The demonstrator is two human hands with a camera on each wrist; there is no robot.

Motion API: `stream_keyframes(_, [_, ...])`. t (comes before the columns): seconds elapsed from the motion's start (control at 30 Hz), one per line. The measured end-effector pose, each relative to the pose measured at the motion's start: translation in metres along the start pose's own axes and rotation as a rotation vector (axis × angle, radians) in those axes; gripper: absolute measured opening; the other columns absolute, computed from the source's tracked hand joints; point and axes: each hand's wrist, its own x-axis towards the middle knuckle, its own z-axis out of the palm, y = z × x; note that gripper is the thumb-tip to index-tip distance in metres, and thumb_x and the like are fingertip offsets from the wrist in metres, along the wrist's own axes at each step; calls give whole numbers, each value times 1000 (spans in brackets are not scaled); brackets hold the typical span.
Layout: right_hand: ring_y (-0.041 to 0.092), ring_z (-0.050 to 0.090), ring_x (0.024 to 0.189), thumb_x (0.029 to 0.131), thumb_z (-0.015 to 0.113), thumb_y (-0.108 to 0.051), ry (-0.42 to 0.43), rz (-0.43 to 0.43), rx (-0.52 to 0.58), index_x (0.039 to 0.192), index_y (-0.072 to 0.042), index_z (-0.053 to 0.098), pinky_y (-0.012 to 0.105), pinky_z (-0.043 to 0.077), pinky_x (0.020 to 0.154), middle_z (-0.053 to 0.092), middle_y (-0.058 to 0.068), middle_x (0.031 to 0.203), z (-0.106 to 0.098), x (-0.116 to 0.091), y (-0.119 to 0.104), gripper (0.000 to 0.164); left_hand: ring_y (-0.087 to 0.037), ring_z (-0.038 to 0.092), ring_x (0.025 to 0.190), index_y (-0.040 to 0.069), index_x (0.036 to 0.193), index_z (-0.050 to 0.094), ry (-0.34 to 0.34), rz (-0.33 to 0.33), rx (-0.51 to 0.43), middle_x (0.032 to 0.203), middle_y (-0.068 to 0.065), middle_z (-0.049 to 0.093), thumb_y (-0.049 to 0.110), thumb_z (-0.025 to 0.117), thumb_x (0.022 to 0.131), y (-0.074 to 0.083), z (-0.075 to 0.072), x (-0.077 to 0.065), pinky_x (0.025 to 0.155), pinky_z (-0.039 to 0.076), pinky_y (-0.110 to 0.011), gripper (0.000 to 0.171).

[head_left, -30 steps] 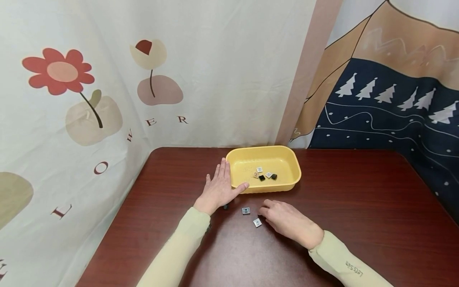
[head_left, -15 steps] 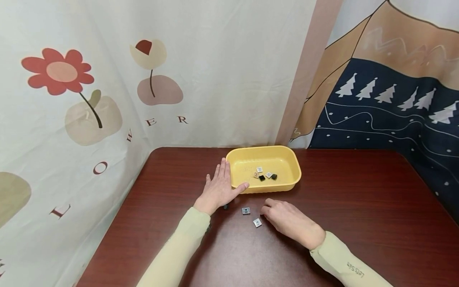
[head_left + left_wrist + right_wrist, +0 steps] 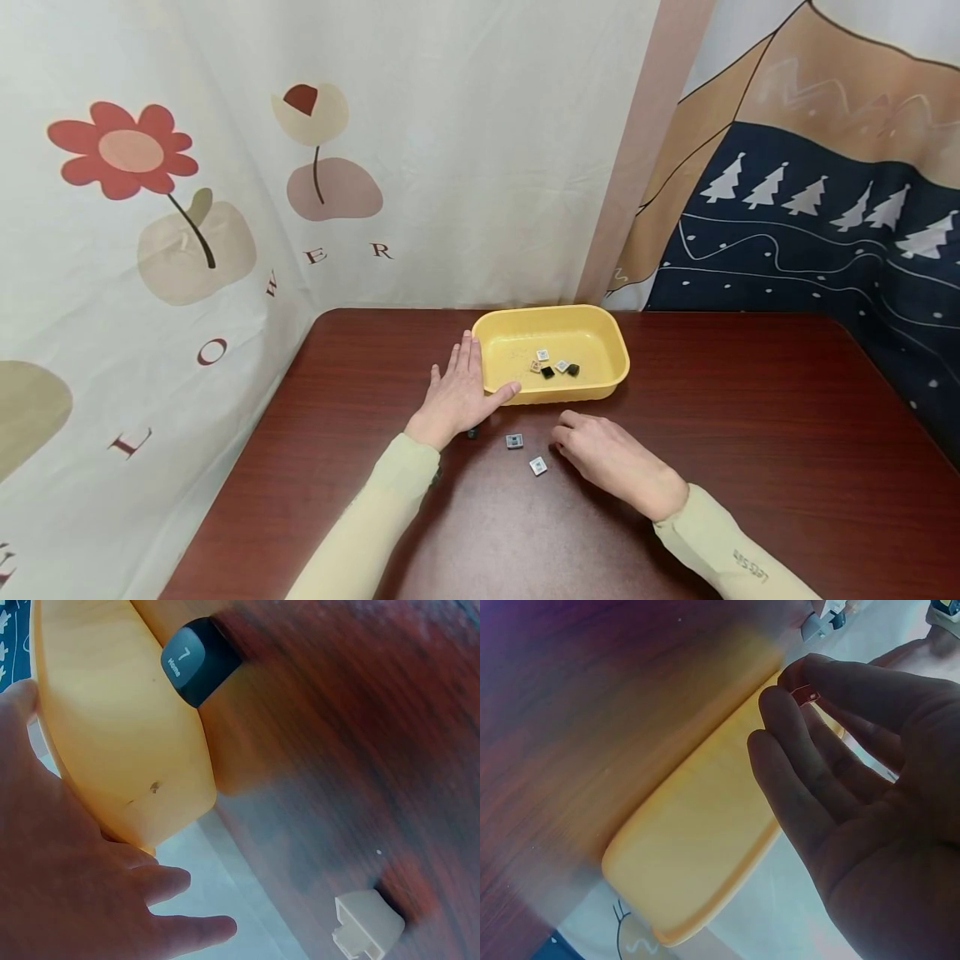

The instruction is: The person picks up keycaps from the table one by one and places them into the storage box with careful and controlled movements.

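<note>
My left hand [image 3: 455, 398] rests with straight fingers against the left end of a yellow plastic basin [image 3: 553, 396], its thumb on the front rim. My right hand [image 3: 609, 458] is just above the table in front of the basin. In the right wrist view, its thumb and fingertips pinch a small reddish keycap [image 3: 805, 694], mostly hidden by the fingers. To the left of this hand lie a grey keycap [image 3: 513, 441] and a white keycap [image 3: 537, 465]. A dark keycap [image 3: 196, 661] marked "7 Home" sits beside the basin in the left wrist view.
Several keycaps lie inside the basin, among them a white one [image 3: 542, 355] and a black one [image 3: 547, 372]. A beige keycap [image 3: 369, 922] lies on its side in the left wrist view. Printed curtains [image 3: 480, 167] hang behind the brown table [image 3: 750, 417].
My right hand has shifted slightly to the right, away from the grey and white keycaps. The left hand, the basin and the loose keycaps have stayed in place.
</note>
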Motion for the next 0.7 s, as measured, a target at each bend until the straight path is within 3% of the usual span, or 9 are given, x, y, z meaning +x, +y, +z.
stream_keyframes(0.7, [11,64,75,89,82,-9,27,73,40,92,-13,75,29,55,66,61,-4,86,-7,-2,4,8,-35,14,158,-1,165,7,4,-3,1,173,-16,1,81,42,94,-1,2,2,119,22,-66,114])
